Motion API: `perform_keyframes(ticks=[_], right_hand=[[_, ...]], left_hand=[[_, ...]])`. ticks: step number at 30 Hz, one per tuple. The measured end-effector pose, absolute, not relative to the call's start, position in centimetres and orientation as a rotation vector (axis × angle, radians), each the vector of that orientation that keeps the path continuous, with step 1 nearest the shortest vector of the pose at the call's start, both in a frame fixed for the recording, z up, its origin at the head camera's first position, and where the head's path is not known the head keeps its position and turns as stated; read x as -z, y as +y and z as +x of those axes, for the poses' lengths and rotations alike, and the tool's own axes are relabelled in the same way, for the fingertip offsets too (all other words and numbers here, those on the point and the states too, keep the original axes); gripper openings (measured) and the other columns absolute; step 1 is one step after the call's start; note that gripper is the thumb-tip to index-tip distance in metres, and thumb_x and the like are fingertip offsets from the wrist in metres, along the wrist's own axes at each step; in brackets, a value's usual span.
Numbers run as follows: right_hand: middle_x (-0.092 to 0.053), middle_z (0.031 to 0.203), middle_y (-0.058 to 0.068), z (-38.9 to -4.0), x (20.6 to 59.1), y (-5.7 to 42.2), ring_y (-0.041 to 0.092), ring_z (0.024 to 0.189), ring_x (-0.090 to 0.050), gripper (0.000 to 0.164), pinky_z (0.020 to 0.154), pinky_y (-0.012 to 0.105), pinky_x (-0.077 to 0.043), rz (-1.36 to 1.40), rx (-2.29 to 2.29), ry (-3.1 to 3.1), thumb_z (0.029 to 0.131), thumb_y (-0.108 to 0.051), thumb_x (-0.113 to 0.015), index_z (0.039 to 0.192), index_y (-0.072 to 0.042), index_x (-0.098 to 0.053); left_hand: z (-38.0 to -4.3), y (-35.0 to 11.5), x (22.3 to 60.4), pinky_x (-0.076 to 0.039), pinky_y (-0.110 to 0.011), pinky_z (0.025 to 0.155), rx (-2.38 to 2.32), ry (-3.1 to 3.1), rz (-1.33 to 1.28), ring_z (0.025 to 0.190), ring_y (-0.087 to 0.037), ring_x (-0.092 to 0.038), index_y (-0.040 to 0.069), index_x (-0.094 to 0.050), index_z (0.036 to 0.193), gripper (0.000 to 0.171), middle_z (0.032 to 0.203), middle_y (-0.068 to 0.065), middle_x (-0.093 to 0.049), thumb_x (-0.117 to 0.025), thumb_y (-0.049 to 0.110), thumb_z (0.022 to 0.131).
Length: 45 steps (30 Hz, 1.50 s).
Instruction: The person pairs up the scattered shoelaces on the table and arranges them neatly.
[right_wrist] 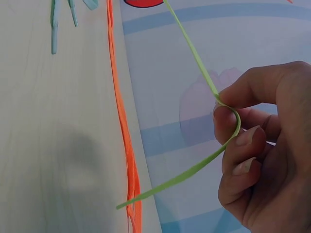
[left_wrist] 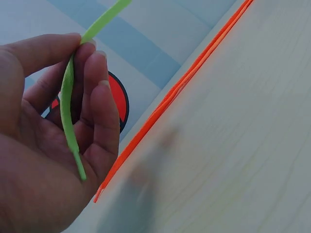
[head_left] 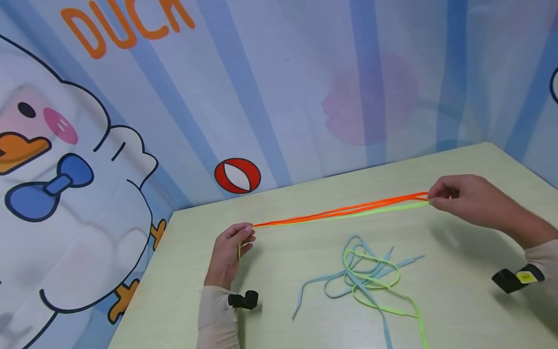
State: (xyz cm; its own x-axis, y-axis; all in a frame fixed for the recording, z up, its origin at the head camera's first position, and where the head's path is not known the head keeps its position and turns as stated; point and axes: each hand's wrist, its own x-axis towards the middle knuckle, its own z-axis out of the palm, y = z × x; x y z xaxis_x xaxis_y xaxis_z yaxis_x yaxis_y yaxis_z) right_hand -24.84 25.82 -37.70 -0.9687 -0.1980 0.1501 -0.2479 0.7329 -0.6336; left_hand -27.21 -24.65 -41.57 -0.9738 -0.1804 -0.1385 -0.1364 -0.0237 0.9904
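One green lace (left_wrist: pixel 67 111) is stretching between a left hand (head_left: pixel 227 254) and a right hand (head_left: pixel 472 202), up above the surface (head_left: pixel 270 310). Both hands are pinching it, thumb against finger. A short end is dangling by the left hand's palm, and the other end is curving loose from the right hand. Orange strands (right_wrist: pixel 129 160) are lying side by side on the surface, near its back edge. Closer in, pale blue lace (head_left: pixel 322 278) is lying in a loose tangle with another green lace (head_left: pixel 421 325). Behind, a cloth (head_left: pixel 301 43) is showing a white duck (head_left: pixel 87 261) and a red and white ball (head_left: pixel 237 176).
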Motion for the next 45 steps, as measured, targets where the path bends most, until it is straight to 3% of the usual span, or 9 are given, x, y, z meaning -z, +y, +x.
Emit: perform_keyframes(ticks=[17, 27, 38, 45], right_hand=[[-0.063, 0.089, 0.005, -25.4, 37.7, 26.6, 0.023, 0.077, -0.054, 0.022, 0.061, 0.037, -0.045, 0.315, -0.992, -2.869, 0.098, -0.022, -0.064, 0.107, -0.002, -0.065], [-0.063, 0.089, 0.006, -25.8, 38.3, 26.7, 0.023, 0.077, -0.055, 0.022, 0.061, 0.037, -0.045, 0.304, -0.940, -2.893, 0.097, -0.020, -0.064, 0.106, 0.001, -0.064], [-0.063, 0.094, 0.006, -25.8, 38.7, 27.3, 0.023, 0.081, -0.055, 0.024, 0.064, 0.036, -0.047, 0.343, -0.926, -2.943, 0.098, -0.019, -0.062, 0.110, 0.001, -0.064], [-0.063, 0.094, 0.006, -26.0, 39.3, 27.6, 0.023, 0.080, -0.055, 0.021, 0.063, 0.036, -0.047, 0.343, -0.914, -2.955, 0.097, -0.017, -0.061, 0.107, 0.000, -0.064]], left_hand=[[-27.1, -25.2, 41.3, -0.050, -0.036, 0.091, 2.179, -2.192, 0.397, 0.097, -0.023, -0.064, 0.000, -0.062, 0.128, 0.038, 0.109, -0.008, -0.068, -0.069, 0.019, 0.097], [-27.3, -25.6, 41.4, -0.050, -0.036, 0.092, 2.164, -2.194, 0.478, 0.102, -0.026, -0.062, 0.004, -0.067, 0.125, 0.036, 0.127, -0.018, -0.060, -0.071, 0.022, 0.095], [-27.3, -25.6, 41.6, -0.053, -0.033, 0.086, 2.023, -2.290, 0.506, 0.094, -0.021, -0.066, 0.003, -0.067, 0.123, 0.034, 0.110, -0.008, -0.068, -0.072, 0.019, 0.094], [-27.2, -25.8, 41.6, -0.052, -0.035, 0.087, 2.003, -2.335, 0.515, 0.095, -0.022, -0.065, 0.003, -0.067, 0.123, 0.033, 0.107, -0.008, -0.069, -0.071, 0.020, 0.095]])
